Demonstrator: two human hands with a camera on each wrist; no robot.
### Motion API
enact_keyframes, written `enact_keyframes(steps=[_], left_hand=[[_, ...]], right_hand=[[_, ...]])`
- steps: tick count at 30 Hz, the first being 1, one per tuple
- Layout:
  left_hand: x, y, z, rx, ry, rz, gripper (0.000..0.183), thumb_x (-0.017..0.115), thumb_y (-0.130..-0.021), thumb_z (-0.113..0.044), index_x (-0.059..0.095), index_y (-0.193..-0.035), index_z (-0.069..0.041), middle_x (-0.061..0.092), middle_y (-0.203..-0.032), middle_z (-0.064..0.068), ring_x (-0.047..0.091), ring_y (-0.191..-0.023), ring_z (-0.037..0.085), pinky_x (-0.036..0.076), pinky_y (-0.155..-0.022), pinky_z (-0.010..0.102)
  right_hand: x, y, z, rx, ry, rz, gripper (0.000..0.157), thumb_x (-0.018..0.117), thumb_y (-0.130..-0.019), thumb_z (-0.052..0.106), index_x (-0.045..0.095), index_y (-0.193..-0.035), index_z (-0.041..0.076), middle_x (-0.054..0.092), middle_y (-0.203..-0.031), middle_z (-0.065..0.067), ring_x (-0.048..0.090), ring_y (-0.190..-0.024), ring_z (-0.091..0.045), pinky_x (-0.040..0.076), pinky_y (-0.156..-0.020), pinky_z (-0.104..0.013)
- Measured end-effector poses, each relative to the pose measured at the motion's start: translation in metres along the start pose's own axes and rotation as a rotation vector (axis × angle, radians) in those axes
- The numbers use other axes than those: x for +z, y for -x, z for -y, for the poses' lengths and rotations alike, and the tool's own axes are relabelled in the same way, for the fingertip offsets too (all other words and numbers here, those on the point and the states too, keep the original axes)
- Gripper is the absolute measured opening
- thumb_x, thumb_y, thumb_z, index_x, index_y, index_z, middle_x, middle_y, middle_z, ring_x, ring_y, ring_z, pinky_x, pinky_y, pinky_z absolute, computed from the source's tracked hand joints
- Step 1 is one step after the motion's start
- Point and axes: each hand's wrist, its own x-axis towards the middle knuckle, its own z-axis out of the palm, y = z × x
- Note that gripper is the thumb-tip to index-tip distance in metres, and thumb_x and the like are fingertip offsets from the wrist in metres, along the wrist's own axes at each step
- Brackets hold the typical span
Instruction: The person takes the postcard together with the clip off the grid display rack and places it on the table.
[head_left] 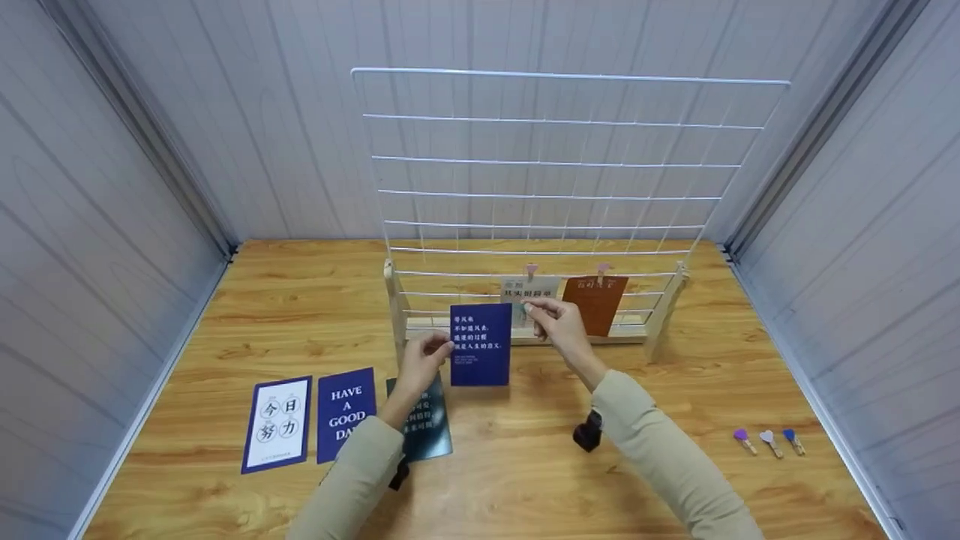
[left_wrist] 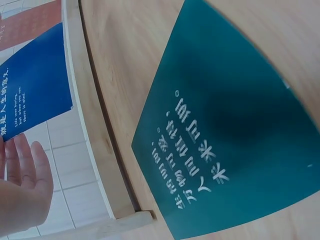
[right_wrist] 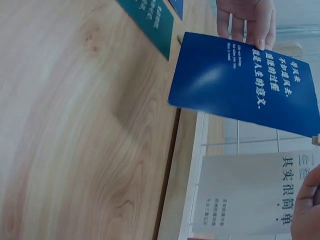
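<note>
My left hand (head_left: 427, 360) grips the left edge of a dark blue card (head_left: 481, 345) with white text, held upright in front of a white wire grid (head_left: 555, 161) on a wooden stand (head_left: 664, 311). My right hand (head_left: 555, 326) pinches what looks like a small clip at the card's upper right corner. In the right wrist view the blue card (right_wrist: 245, 85) hangs over the stand's base (right_wrist: 175, 170), with the left hand's fingers (right_wrist: 247, 20) behind it. A pale card (head_left: 529, 289) and a brown card (head_left: 596, 304) hang clipped to the grid.
A dark teal card (head_left: 431, 427) lies flat under my left forearm, next to a blue "HAVE A GOOD DAY" card (head_left: 345, 412) and a white card with a blue border (head_left: 277, 424). Three heart clips (head_left: 769, 441) lie at the right. Grey walls surround the wooden table (head_left: 300, 315).
</note>
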Motion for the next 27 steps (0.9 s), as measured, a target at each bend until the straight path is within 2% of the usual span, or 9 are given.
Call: enact_keyframes(steps=[4,7,10,14,22,27], left_hand=[[0.001,-0.002,0.015,-0.015,0.022,0.025,0.011,0.054,-0.084,0.003,0.057,-0.09,0.011,0.058,-0.081,0.018,0.054,-0.079,0.038,0.046,-0.068,0.049],[0.002,-0.002,0.028,-0.024,0.028,0.032,0.012,0.055,-0.085,-0.001,0.058,-0.091,0.009,0.059,-0.081,0.013,0.056,-0.078,0.035,0.048,-0.068,0.046],[0.004,0.0,0.034,-0.039,0.019,0.04,0.014,0.056,-0.085,-0.003,0.058,-0.093,0.008,0.059,-0.083,0.013,0.056,-0.078,0.03,0.049,-0.068,0.044],[0.007,0.005,0.037,-0.08,0.026,0.052,0.015,0.055,-0.086,-0.004,0.058,-0.094,0.008,0.058,-0.083,0.011,0.056,-0.078,0.026,0.049,-0.069,0.043],[0.014,0.014,0.039,-0.2,0.022,0.057,0.013,0.055,-0.086,-0.005,0.058,-0.094,0.005,0.058,-0.082,0.009,0.057,-0.076,0.021,0.049,-0.07,0.039],[0.018,0.019,0.044,-0.228,0.04,0.057,0.014,0.055,-0.085,-0.003,0.059,-0.094,0.006,0.059,-0.081,0.009,0.058,-0.075,0.021,0.05,-0.069,0.04]], right_hand=[[-0.01,0.008,0.002,0.01,0.014,-0.013,0.02,0.056,-0.085,0.002,0.06,-0.099,-0.012,0.053,-0.06,-0.016,0.046,-0.046,-0.01,0.04,-0.04,-0.019],[-0.016,0.016,0.007,0.029,0.05,-0.006,0.019,0.056,-0.085,0.0,0.06,-0.097,-0.013,0.054,-0.058,-0.012,0.047,-0.046,-0.01,0.041,-0.041,-0.02],[-0.023,0.024,0.008,0.061,0.062,0.001,0.02,0.055,-0.085,0.0,0.058,-0.099,-0.014,0.055,-0.059,-0.01,0.047,-0.046,-0.009,0.041,-0.042,-0.019],[-0.034,0.03,0.0,0.096,0.054,-0.003,0.022,0.055,-0.085,0.0,0.057,-0.101,-0.015,0.056,-0.06,-0.007,0.047,-0.046,-0.009,0.041,-0.043,-0.019],[-0.057,0.033,-0.031,0.139,0.055,-0.018,0.021,0.058,-0.084,0.003,0.06,-0.098,-0.012,0.058,-0.063,-0.004,0.048,-0.047,-0.009,0.042,-0.043,-0.02],[-0.066,0.04,-0.038,0.114,0.092,-0.025,0.024,0.058,-0.084,0.004,0.057,-0.101,-0.014,0.056,-0.061,-0.003,0.048,-0.047,-0.009,0.042,-0.043,-0.019]])
